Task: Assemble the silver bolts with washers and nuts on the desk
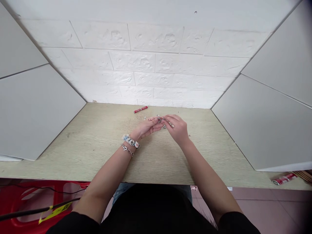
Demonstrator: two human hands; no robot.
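Both my hands meet over the middle of a pale wooden desk [97,143]. My left hand [146,127] pinches a small round metal piece [159,120] between its fingertips. Two bracelets [130,143] circle that wrist, one beaded and one a chain. My right hand [177,128] is closed on a thin metal chain-like piece [168,122] that reaches to the round piece. What the pieces are is too small to name. A few tiny bits lie on the desk just beyond my fingers.
A red pen-like tube [140,109] lies near the white brick-pattern back wall [146,61]. Grey panels [31,110] close both sides. Another red tube [284,179] sits at the desk's front right corner. A red plastic stool [36,201] stands low left.
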